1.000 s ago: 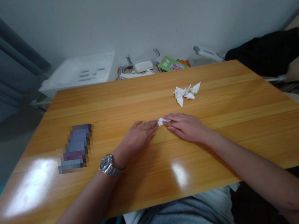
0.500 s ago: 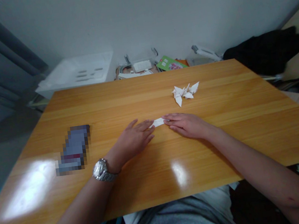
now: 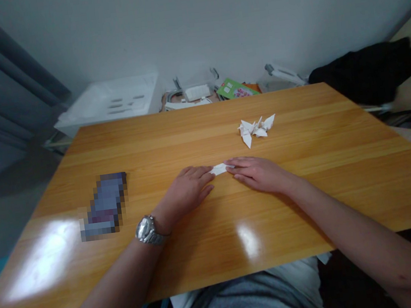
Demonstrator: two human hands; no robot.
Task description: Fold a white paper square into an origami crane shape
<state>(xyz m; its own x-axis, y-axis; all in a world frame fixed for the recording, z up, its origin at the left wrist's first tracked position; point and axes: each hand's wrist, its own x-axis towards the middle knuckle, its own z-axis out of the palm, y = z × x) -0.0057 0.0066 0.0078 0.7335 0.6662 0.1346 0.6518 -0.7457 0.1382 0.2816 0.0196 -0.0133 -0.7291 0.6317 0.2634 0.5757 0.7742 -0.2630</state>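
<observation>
1. lying on the table (image 3: 299, 127): white paper strip (image 3: 218, 169)
2. laid flat and loose at its left end: left hand (image 3: 187, 188)
3. over its right end: right hand (image 3: 258, 173), cannot tell if pinching
4. beyond the table: white slotted tub (image 3: 101, 97)

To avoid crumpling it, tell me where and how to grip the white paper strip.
Probably pinch the white paper strip at its middle, coming from the near edge: it looks flat, and the left hand and right hand touch its ends.
</observation>
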